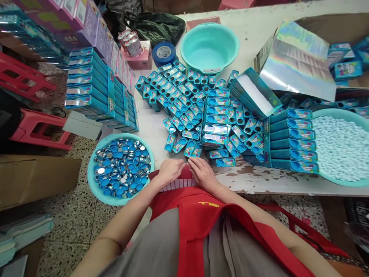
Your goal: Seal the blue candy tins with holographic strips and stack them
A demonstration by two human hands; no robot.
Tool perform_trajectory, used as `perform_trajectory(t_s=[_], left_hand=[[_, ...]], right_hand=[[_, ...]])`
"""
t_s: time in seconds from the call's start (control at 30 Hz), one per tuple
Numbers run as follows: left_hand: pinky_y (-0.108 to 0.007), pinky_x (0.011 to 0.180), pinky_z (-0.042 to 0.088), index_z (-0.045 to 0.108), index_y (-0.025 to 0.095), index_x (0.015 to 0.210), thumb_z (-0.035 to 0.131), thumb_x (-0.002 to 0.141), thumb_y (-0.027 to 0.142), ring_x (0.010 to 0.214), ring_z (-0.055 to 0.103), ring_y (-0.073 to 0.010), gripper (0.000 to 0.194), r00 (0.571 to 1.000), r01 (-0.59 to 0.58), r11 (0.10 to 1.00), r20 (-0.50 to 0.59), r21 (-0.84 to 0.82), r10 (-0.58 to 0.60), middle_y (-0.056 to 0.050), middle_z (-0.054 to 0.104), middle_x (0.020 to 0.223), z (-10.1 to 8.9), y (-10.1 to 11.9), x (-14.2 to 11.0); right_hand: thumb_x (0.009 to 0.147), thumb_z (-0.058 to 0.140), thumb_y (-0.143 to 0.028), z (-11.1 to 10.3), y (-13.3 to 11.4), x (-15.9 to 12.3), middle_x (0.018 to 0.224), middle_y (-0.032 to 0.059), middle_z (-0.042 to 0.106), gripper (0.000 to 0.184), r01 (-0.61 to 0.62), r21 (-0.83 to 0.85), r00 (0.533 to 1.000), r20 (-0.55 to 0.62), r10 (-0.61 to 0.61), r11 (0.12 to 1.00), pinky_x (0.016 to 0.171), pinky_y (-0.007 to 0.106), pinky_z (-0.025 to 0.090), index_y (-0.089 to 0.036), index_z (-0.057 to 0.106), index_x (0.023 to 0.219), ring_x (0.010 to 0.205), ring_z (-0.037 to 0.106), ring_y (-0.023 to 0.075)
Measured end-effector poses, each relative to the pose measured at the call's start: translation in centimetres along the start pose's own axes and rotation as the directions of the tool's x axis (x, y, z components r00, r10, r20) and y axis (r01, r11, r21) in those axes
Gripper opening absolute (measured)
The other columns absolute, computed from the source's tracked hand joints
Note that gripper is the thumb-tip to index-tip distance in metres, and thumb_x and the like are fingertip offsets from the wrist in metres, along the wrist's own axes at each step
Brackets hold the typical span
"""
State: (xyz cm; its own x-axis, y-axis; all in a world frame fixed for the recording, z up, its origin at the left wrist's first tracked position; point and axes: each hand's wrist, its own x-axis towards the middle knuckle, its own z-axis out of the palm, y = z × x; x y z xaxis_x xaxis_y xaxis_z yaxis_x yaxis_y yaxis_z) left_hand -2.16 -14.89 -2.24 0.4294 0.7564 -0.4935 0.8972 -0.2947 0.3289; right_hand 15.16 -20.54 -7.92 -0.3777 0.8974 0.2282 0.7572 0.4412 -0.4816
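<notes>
At the table's front edge my left hand (171, 171) is closed, thumb and fingers pinched together. Close beside it, my right hand (204, 173) has its fingers bent inward to the same spot. Whatever is between the fingertips is too small and covered to make out. Just beyond the hands lie many small blue tins (190, 148) with printed tops and round holes. A teal basin (92, 183) of round blue-and-silver caps stands left of my left hand. Under my wrists, a row of white strips (178, 184) shows over the red apron (191, 239).
Blue packs of tins (215, 117) stand mid-table, with another stack (88, 83) at left. An open box (255, 91) lies behind. A basin of white pellets (348, 149) sits at right, a bare teal basin (210, 46) at the back, and a carton (362, 25) at far right.
</notes>
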Motion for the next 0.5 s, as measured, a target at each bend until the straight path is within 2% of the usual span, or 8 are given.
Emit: perform_trajectory(t_s=[0.13, 0.2, 0.27, 0.33, 0.4, 0.5], left_hand=[[-0.030, 0.076, 0.043, 0.067, 0.025, 0.085, 0.041, 0.090, 0.035, 0.084, 0.065, -0.0218, 0.028, 0.999, 0.019, 0.999, 0.028, -0.051, -0.018, -0.006, 0.071, 0.083, -1.3, 0.1, 0.5], [-0.029, 0.075, 0.043, 0.067, 0.024, 0.086, 0.041, 0.090, 0.036, 0.084, 0.065, -0.0218, 0.029, 0.999, 0.026, 0.998, 0.041, -0.057, -0.023, -0.006, 0.071, 0.084, -1.8, 0.2, 0.7], [-0.029, 0.073, 0.042, 0.067, 0.023, 0.087, 0.039, 0.091, 0.037, 0.083, 0.065, -0.0220, 0.031, 0.999, 0.036, 0.998, 0.040, -0.043, -0.034, -0.007, 0.070, 0.084, -2.7, 0.1, 0.9], [-0.030, 0.072, 0.040, 0.067, 0.023, 0.089, 0.038, 0.092, 0.038, 0.082, 0.064, -0.0220, 0.033, 0.998, 0.051, 0.999, 0.030, 0.001, -0.051, -0.007, 0.070, 0.083, -3.9, -0.4, 1.2], [-0.030, 0.073, 0.039, 0.067, 0.023, 0.087, 0.041, 0.091, 0.039, 0.082, 0.064, -0.0225, 0.031, 0.998, 0.051, 0.997, 0.024, 0.057, -0.052, -0.006, 0.069, 0.081, -5.2, -1.4, 1.9], [-0.034, 0.081, 0.036, 0.067, 0.022, 0.080, 0.044, 0.090, 0.038, 0.088, 0.063, -0.0245, 0.030, 0.998, 0.058, 0.992, -0.022, 0.116, -0.055, -0.007, 0.069, 0.079, -6.8, -3.3, 3.6]], right_hand=[[0.093, 0.039, -0.017, -0.3, -0.6, -0.8, 0.140, 0.0143, 0.049, 0.046, 0.029, -0.101, 0.998, 0.058, -0.023, 0.994, 0.107, 0.050, 0.036, -0.016, 0.044, 0.139, 0.133, 0.040, 0.0261], [0.093, 0.040, -0.016, -0.5, -0.9, -1.1, 0.141, 0.0136, 0.048, 0.045, 0.038, -0.116, 0.997, 0.077, -0.029, 0.992, 0.109, 0.051, 0.032, -0.016, 0.045, 0.138, 0.135, 0.037, 0.0266], [0.092, 0.042, -0.017, -1.1, -1.3, -1.0, 0.138, 0.0126, 0.052, 0.040, 0.053, -0.092, 0.997, 0.060, -0.048, 0.994, 0.108, 0.050, 0.032, -0.017, 0.052, 0.131, 0.133, 0.040, 0.0264], [0.092, 0.047, -0.020, -2.2, -1.8, -0.7, 0.126, 0.0102, 0.062, 0.030, 0.062, -0.036, 0.998, 0.010, -0.062, 0.997, 0.106, 0.048, 0.034, -0.021, 0.061, 0.118, 0.125, 0.048, 0.0250], [0.091, 0.051, -0.022, -3.7, -2.4, 0.2, 0.104, 0.0070, 0.070, 0.018, 0.035, 0.032, 0.998, -0.058, -0.033, 0.999, 0.098, 0.044, 0.040, -0.023, 0.066, 0.102, 0.107, 0.059, 0.0225], [0.090, 0.053, -0.026, -6.2, -2.8, 2.1, 0.078, 0.0047, 0.068, 0.013, -0.108, 0.157, 0.978, -0.158, 0.133, 0.982, 0.077, 0.035, 0.047, -0.022, 0.064, 0.085, 0.079, 0.061, 0.0185]])
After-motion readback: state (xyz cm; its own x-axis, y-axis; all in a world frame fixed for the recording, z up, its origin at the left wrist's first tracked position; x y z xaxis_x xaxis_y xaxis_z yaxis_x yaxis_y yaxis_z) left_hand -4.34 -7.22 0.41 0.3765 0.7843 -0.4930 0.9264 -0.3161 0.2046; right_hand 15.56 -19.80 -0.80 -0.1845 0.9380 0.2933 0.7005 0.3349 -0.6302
